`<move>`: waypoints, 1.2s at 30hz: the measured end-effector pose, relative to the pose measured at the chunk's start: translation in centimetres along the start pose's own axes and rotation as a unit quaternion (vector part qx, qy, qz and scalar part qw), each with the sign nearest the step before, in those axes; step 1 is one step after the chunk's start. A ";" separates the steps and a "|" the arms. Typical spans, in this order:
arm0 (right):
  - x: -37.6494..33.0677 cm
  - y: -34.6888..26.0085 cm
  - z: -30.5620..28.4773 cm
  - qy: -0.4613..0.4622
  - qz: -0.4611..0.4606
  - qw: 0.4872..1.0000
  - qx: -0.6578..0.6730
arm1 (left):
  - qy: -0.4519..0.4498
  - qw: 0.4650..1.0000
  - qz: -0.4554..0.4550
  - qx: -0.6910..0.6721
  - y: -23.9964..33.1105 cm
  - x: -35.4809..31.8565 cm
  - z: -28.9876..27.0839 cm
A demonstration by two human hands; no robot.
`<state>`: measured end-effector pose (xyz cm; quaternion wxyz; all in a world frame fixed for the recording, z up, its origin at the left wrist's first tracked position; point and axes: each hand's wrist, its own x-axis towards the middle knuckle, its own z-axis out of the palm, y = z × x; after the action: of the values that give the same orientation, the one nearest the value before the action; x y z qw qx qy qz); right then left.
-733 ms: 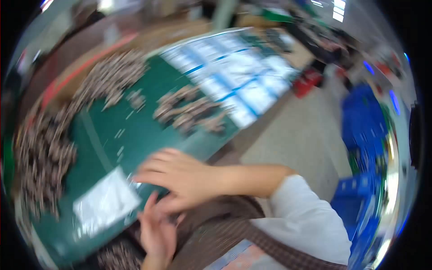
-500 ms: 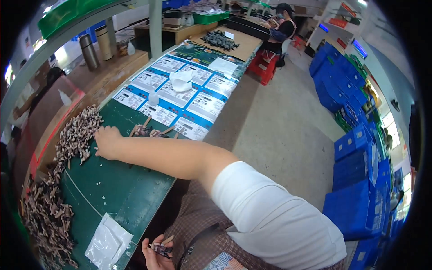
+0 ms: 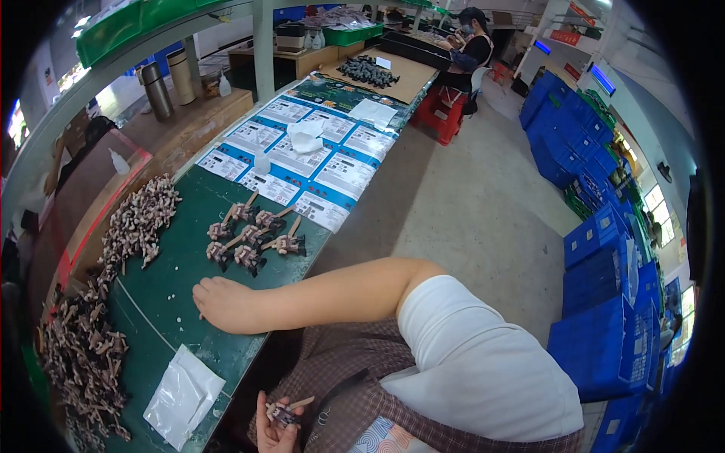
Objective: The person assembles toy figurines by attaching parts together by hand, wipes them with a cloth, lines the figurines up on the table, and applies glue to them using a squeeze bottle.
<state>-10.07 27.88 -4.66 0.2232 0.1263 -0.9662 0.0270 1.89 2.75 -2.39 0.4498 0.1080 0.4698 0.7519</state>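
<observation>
My right hand [image 3: 220, 303] rests on the green mat [image 3: 170, 260], its arm stretched across my body from the white sleeve. Its fingers are curled under, and whatever is inside them is hidden. Just beyond it lies a small cluster of brown and black parts with sticks [image 3: 253, 238]. Further left is a loose pile of brownish parts [image 3: 140, 223]. Down by my lap, my left hand [image 3: 273, 429] grips one small brown and black part [image 3: 285, 412].
A larger heap of dark parts [image 3: 79, 362] fills the mat's left edge, with a clear plastic bag [image 3: 181, 396] near the front. Blue-and-white printed sheets [image 3: 302, 151] cover the bench further along. Blue crates [image 3: 604, 302] are stacked to the right. Another person [image 3: 472, 41] sits at the far bench.
My right hand has drawn back from the brownish pile toward my body. The left hand stays in my lap, still holding its part.
</observation>
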 end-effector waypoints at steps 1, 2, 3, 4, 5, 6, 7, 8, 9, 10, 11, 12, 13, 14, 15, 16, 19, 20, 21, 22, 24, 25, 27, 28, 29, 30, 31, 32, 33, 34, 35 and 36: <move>-0.6 -0.3 -0.3 0.031 0.011 0.999 0.042 | 0.004 1.000 0.003 0.007 -0.1 -0.1 0.1; -1.2 -0.5 -0.6 0.030 0.008 0.998 0.045 | 0.008 1.000 0.004 0.005 -0.2 -0.2 0.3; -1.6 -0.5 -1.0 0.033 0.033 0.994 0.099 | 0.024 0.999 0.021 -0.009 -0.2 -0.2 0.6; -2.0 -0.5 -1.4 0.035 0.057 0.986 0.153 | 0.043 0.998 0.037 -0.024 -0.4 -0.3 0.7; -2.4 -0.5 -1.6 0.032 0.051 0.985 0.161 | 0.078 0.996 0.030 -0.011 -0.8 -0.4 0.4; -2.4 -0.9 -1.9 0.021 0.065 0.986 0.154 | 0.095 0.995 0.032 -0.015 -1.5 -0.2 -0.1; -2.5 -1.1 -2.1 0.008 0.077 0.986 0.151 | 0.084 0.995 0.056 -0.006 -2.5 0.3 -0.8; -2.6 -0.5 -1.8 -0.015 0.073 0.983 0.170 | 0.079 0.994 0.078 0.003 -3.1 0.0 -1.3; -2.9 -0.6 -2.1 0.041 0.056 0.972 0.223 | 0.090 0.994 0.037 -0.050 -2.3 -0.4 -0.6; -3.6 0.2 -2.8 0.046 0.087 0.946 0.309 | 0.102 0.989 0.001 -0.106 -1.3 0.1 0.1; -4.2 0.4 -3.4 0.093 0.090 0.938 0.320 | 0.073 0.993 0.010 -0.091 -1.1 0.2 0.4; -4.2 -0.3 -4.7 0.037 0.173 0.913 0.369 | 0.049 0.996 0.019 -0.074 -1.1 0.1 0.2; -4.5 -0.5 -5.6 0.030 0.178 0.902 0.392 | 0.046 0.997 0.021 -0.066 -1.0 0.0 0.2; -4.4 -0.8 -5.7 0.026 0.185 0.891 0.413 | 0.038 0.997 0.023 -0.056 -0.8 -0.2 0.0; -4.2 -0.9 -5.1 0.017 0.179 0.882 0.435 | 0.070 0.995 0.028 -0.062 -0.7 0.1 -0.2; -4.3 -1.2 -5.0 0.010 0.176 0.873 0.454 | 0.070 0.994 0.010 -0.080 -0.4 -0.2 0.1; -4.6 -1.9 -3.5 0.029 0.183 0.855 0.484 | 0.066 0.992 -0.024 -0.108 -0.2 -0.7 -0.2; -4.8 -1.9 -3.7 0.021 0.175 0.851 0.494 | 0.046 0.992 -0.042 -0.111 -0.2 -0.9 -0.3; -4.6 -2.1 -4.2 0.008 0.130 0.914 0.385 | 0.054 0.991 -0.041 -0.112 -0.3 -1.1 -0.3; -4.6 -2.1 -4.6 0.001 0.083 0.960 0.267 | 0.072 0.990 -0.035 -0.113 -0.3 -1.1 -0.2; -5.1 -2.3 -5.6 -0.013 0.044 0.976 0.214 | 0.061 0.996 -0.017 -0.064 -0.1 -0.6 -0.1; -4.9 -2.1 -5.8 -0.022 0.021 0.989 0.144 | 0.048 0.996 -0.015 -0.080 -0.3 -0.5 -0.2; -4.1 -1.9 -6.1 -0.032 0.008 0.991 0.129 | 0.050 0.995 -0.001 -0.091 -0.3 -0.4 -0.7; -3.9 -1.7 -6.3 -0.053 0.004 0.993 0.105 | 0.052 0.993 -0.004 -0.105 -0.2 -0.3 -0.7; -3.6 -1.7 -6.5 -0.059 0.001 0.991 0.117 | 0.065 0.992 -0.007 -0.108 0.1 -0.4 -0.8; -3.1 -1.6 -6.9 -0.071 0.012 0.995 0.069 | 0.057 0.993 0.010 -0.105 0.3 -0.4 -0.9; -2.8 -1.7 -7.1 -0.084 0.024 0.996 0.021 | 0.050 0.993 0.026 -0.103 0.4 -0.5 -1.0; -2.5 -1.8 -7.0 -0.088 0.021 0.996 0.025 | 0.055 0.993 0.026 -0.106 0.4 -0.8 -1.1; -2.0 -1.7 -6.9 -0.076 0.025 0.997 0.020 | 0.056 0.992 0.029 -0.105 0.4 -0.9 -1.3; -1.6 -1.7 -6.7 -0.064 0.030 0.997 0.014 | 0.057 0.992 0.032 -0.105 0.5 -0.9 -1.5; -1.2 -1.9 -6.5 -0.057 0.038 0.997 0.045 | 0.057 0.992 0.031 -0.107 0.6 -1.0 -1.7; -0.8 -2.4 -6.3 -0.060 0.037 0.996 0.046 | 0.065 0.993 0.029 -0.092 0.7 -1.1 -1.8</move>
<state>-6.04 26.44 0.66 0.1575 0.1022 -0.9796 0.0717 1.08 0.66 -2.56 0.4044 0.0310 0.4233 0.8101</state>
